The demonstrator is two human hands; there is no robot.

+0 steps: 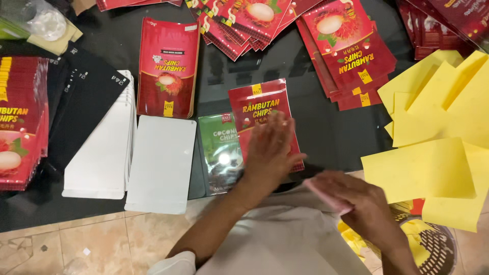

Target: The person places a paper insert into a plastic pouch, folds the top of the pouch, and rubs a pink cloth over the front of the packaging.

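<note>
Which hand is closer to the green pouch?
Left. The left hand lies flat on the red pouch, right beside the green pouch. The right hand is farther off toward the yellow sheets, holding a pink pad.

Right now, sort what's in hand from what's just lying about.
In hand:
left hand flat on red pouch
right hand holding pink slip

Lying about:
green pouch
white pouches
yellow sheets
red stacks
black pouches

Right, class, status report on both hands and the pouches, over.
Left hand flat on red snack pouch. Right hand holding pink slip. Green pouch alongside, yellow sheets to the right.
</note>
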